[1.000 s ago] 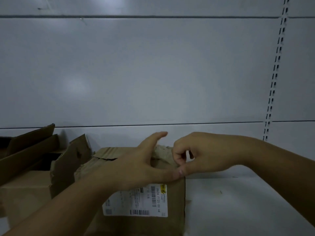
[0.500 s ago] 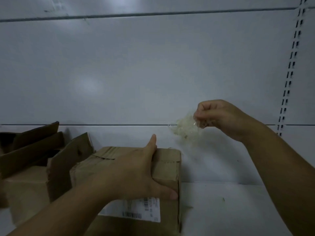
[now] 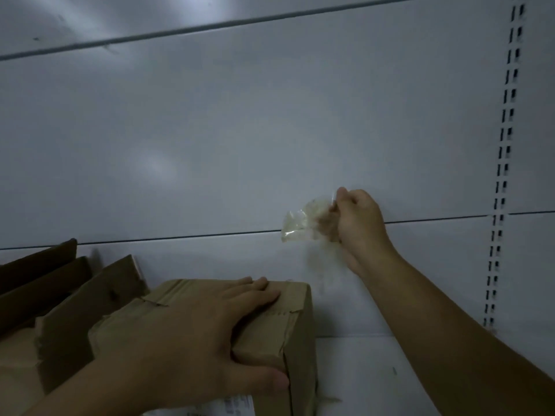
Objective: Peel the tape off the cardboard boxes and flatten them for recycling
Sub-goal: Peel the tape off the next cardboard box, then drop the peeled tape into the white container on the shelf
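**Desk:** What is in the right hand point(image 3: 359, 223)?

**Photographer:** A crumpled wad of clear tape point(image 3: 297, 225), pinched between curled fingers and thumb. It is held in the air in front of the white back panel point(image 3: 240, 130). The wad hangs above and to the right of the cardboard box point(image 3: 258, 346) and touches nothing but the hand.

**Desk:** And the left hand point(image 3: 198, 340)?

**Photographer:** It lies flat on top of the box, palm down, fingers straight and together, pointing toward the far right corner. The thumb lies along the near top edge. The hand presses the box and does not clasp it.

**Desk:** Where does the box stand?

**Photographer:** On the white shelf point(image 3: 375, 370), near and left of centre. Its flaps are closed and the top is creased and ragged along the seam. A white shipping label point(image 3: 237, 405) shows on the near face, the print too blurred to read.

**Desk:** Anything else in frame?

**Photographer:** Open boxes point(image 3: 69, 313) just to the left, flaps standing up. A slotted upright point(image 3: 504, 163) runs down the panel at far right.
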Demonstrator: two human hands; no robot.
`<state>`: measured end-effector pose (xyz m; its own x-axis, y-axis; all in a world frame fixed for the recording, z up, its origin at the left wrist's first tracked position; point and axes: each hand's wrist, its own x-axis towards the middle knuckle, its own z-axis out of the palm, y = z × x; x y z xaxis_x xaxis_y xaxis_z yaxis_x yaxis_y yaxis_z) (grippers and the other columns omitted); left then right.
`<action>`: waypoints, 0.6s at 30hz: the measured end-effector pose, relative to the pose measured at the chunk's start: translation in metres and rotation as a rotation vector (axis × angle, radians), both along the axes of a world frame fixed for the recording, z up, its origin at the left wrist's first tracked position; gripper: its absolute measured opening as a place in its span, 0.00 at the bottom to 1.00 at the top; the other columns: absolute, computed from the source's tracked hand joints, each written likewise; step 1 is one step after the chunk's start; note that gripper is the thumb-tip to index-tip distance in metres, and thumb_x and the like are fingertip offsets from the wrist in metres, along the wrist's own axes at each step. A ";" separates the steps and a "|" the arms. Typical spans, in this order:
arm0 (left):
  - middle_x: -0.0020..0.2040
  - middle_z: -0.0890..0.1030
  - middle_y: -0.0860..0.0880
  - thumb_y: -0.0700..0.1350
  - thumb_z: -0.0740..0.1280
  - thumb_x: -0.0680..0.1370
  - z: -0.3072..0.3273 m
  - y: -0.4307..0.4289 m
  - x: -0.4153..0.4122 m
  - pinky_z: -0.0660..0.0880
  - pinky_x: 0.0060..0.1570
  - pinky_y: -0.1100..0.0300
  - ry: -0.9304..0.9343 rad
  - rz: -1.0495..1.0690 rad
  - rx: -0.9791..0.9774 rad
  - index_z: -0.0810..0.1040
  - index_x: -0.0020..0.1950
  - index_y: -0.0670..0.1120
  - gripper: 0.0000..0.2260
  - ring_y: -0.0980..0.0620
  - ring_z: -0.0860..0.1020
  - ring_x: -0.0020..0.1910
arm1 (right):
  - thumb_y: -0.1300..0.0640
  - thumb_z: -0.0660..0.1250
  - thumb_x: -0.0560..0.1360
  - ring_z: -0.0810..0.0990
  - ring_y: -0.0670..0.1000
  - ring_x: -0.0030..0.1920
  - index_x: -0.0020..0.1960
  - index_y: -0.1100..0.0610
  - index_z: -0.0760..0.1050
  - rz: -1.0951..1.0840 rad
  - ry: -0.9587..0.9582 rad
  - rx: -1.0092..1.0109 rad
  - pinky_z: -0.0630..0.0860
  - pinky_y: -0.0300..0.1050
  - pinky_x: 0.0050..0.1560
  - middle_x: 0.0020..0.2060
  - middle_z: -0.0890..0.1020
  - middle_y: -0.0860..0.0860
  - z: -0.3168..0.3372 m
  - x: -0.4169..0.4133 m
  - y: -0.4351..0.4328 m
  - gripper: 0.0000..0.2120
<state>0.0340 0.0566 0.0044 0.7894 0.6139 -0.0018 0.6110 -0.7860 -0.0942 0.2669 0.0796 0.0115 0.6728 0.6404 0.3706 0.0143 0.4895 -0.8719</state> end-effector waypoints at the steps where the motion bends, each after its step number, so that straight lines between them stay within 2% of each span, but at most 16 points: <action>1: 0.59 0.40 0.82 0.80 0.51 0.57 0.001 -0.001 0.002 0.43 0.67 0.68 -0.011 -0.004 -0.010 0.43 0.66 0.77 0.39 0.83 0.36 0.52 | 0.55 0.57 0.82 0.74 0.47 0.23 0.39 0.57 0.67 -0.065 0.023 0.026 0.72 0.40 0.26 0.25 0.75 0.50 0.004 0.009 -0.003 0.13; 3: 0.60 0.40 0.83 0.82 0.49 0.55 -0.003 0.003 0.001 0.43 0.67 0.67 -0.080 -0.013 -0.034 0.44 0.65 0.78 0.40 0.83 0.37 0.56 | 0.54 0.57 0.82 0.75 0.45 0.22 0.39 0.57 0.68 -0.128 0.083 0.106 0.71 0.40 0.28 0.24 0.76 0.48 0.015 0.029 -0.016 0.13; 4: 0.63 0.42 0.82 0.84 0.48 0.53 -0.014 0.016 -0.002 0.45 0.68 0.64 -0.089 -0.021 -0.078 0.45 0.66 0.77 0.42 0.81 0.39 0.61 | 0.54 0.58 0.81 0.76 0.45 0.24 0.38 0.57 0.69 -0.089 0.113 0.158 0.72 0.41 0.30 0.23 0.77 0.47 0.021 0.036 -0.023 0.14; 6: 0.70 0.49 0.77 0.86 0.48 0.50 -0.045 0.042 -0.023 0.52 0.71 0.56 -0.180 -0.047 -0.210 0.53 0.69 0.75 0.47 0.70 0.50 0.71 | 0.55 0.60 0.81 0.78 0.48 0.31 0.36 0.57 0.69 0.069 0.149 0.270 0.73 0.45 0.37 0.27 0.81 0.49 0.031 0.037 -0.037 0.15; 7: 0.70 0.52 0.76 0.85 0.49 0.53 -0.054 0.053 -0.028 0.57 0.71 0.53 -0.295 -0.071 -0.243 0.56 0.68 0.75 0.44 0.63 0.57 0.73 | 0.55 0.60 0.80 0.79 0.49 0.35 0.36 0.56 0.69 0.149 0.136 0.298 0.75 0.47 0.42 0.30 0.82 0.49 0.035 0.031 -0.043 0.15; 8: 0.67 0.52 0.80 0.84 0.50 0.57 -0.054 0.050 -0.028 0.62 0.68 0.55 -0.369 -0.071 -0.240 0.57 0.66 0.76 0.38 0.62 0.62 0.71 | 0.55 0.60 0.80 0.80 0.49 0.38 0.36 0.55 0.69 0.218 0.112 0.309 0.75 0.50 0.49 0.33 0.84 0.49 0.037 0.022 -0.047 0.14; 9: 0.64 0.52 0.83 0.81 0.50 0.62 -0.043 0.040 -0.023 0.66 0.64 0.61 -0.408 -0.063 -0.198 0.57 0.65 0.77 0.32 0.69 0.64 0.66 | 0.54 0.60 0.80 0.81 0.48 0.41 0.37 0.55 0.69 0.285 0.089 0.321 0.75 0.52 0.54 0.35 0.84 0.49 0.037 0.012 -0.049 0.13; 10: 0.62 0.53 0.84 0.78 0.51 0.64 -0.026 0.023 -0.017 0.66 0.60 0.68 -0.487 -0.039 -0.181 0.58 0.65 0.76 0.29 0.75 0.63 0.61 | 0.54 0.60 0.79 0.81 0.48 0.42 0.37 0.54 0.69 0.363 0.075 0.339 0.74 0.53 0.56 0.36 0.84 0.49 0.037 0.000 -0.052 0.12; 11: 0.62 0.56 0.83 0.76 0.52 0.65 -0.014 0.013 -0.004 0.67 0.60 0.70 -0.637 0.015 -0.182 0.61 0.65 0.74 0.28 0.79 0.62 0.60 | 0.53 0.61 0.77 0.82 0.48 0.43 0.36 0.54 0.70 0.447 0.063 0.358 0.75 0.53 0.54 0.37 0.84 0.49 0.035 -0.010 -0.054 0.11; 13: 0.64 0.64 0.76 0.75 0.56 0.65 -0.005 -0.001 0.001 0.67 0.65 0.62 -1.011 -0.008 -0.327 0.66 0.62 0.74 0.26 0.76 0.63 0.62 | 0.52 0.64 0.72 0.82 0.49 0.45 0.33 0.53 0.74 0.598 0.016 0.385 0.79 0.50 0.48 0.40 0.84 0.52 0.029 -0.030 -0.058 0.09; 15: 0.65 0.71 0.65 0.74 0.62 0.65 0.012 -0.009 0.001 0.68 0.64 0.51 -1.370 -0.047 -0.552 0.70 0.59 0.72 0.23 0.60 0.70 0.66 | 0.51 0.67 0.67 0.82 0.50 0.48 0.32 0.52 0.76 0.683 -0.056 0.400 0.80 0.48 0.47 0.44 0.82 0.53 0.023 -0.047 -0.063 0.07; 17: 0.65 0.75 0.54 0.71 0.61 0.67 0.026 -0.012 0.004 0.70 0.61 0.40 -1.570 -0.038 -0.886 0.71 0.63 0.64 0.26 0.46 0.73 0.65 | 0.47 0.68 0.66 0.82 0.50 0.49 0.34 0.51 0.77 0.696 -0.165 0.378 0.79 0.45 0.48 0.45 0.82 0.51 0.016 -0.061 -0.066 0.08; 18: 0.63 0.78 0.49 0.69 0.58 0.67 0.034 -0.016 0.004 0.71 0.59 0.39 -1.585 -0.051 -1.059 0.72 0.64 0.59 0.29 0.43 0.76 0.62 | 0.44 0.68 0.67 0.81 0.48 0.50 0.35 0.50 0.77 0.654 -0.286 0.356 0.78 0.43 0.49 0.45 0.82 0.48 0.012 -0.068 -0.068 0.09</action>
<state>0.0384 0.0409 0.0388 0.4569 0.8251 0.3324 -0.3814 -0.1559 0.9112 0.1993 0.0113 0.0236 0.0494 0.6832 0.7285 -0.1720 0.7243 -0.6676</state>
